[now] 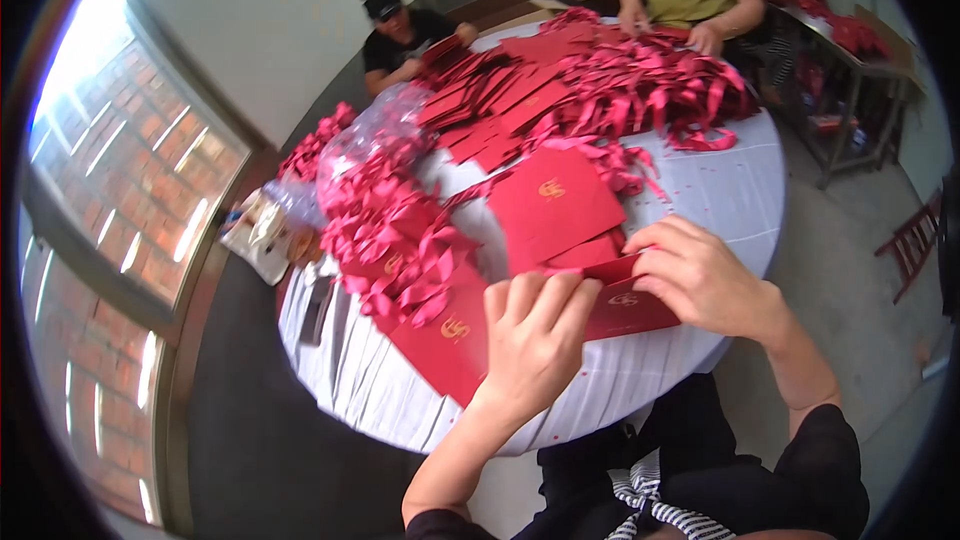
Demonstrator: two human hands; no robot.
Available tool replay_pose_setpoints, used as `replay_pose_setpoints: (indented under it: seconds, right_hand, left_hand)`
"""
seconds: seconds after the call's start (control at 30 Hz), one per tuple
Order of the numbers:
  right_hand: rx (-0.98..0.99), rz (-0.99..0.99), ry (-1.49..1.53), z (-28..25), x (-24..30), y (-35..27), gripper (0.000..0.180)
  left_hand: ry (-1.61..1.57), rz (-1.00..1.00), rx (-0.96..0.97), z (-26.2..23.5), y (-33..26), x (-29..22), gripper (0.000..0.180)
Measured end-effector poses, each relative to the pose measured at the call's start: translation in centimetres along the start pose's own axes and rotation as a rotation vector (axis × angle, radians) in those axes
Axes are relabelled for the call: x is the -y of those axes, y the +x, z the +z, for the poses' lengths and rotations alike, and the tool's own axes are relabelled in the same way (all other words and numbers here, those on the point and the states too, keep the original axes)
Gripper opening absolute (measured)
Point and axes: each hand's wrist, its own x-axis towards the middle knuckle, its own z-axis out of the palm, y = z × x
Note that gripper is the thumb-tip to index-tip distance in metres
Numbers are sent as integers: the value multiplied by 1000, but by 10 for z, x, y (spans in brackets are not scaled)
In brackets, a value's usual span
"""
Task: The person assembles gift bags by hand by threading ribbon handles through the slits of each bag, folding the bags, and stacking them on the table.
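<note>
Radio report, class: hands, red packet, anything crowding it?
Left hand, right hand gripping red packet by upper edge. Red stack just beyond. Ribboned pile to left.

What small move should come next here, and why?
Probably ease the left hand and right hand slightly apart to straighten the red paper piece, since both hands grip it along its upper edge.

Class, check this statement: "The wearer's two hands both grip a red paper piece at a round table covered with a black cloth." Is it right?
Not quite: the cloth is white, not black, as the head view shows. The rest stands: the left hand and right hand both grip a red paper piece at a round table.
</note>
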Motion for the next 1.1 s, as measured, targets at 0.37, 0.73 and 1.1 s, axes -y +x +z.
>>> replay_pose_setpoints:
  seconds: [0.37,0.73,1.1]
  right_hand:
    - [20,-26,88,5,2,3,11]
    - [-151,280,142,-1,-96,-13,9]
    - [89,327,-229,38,-173,-22,16]
  left_hand:
    - [-415,-144,201,-9,-3,24,11]
    - [-503,-626,-125,3,-19,54,9]
    - [-554,-640,-27,13,-29,55,8]
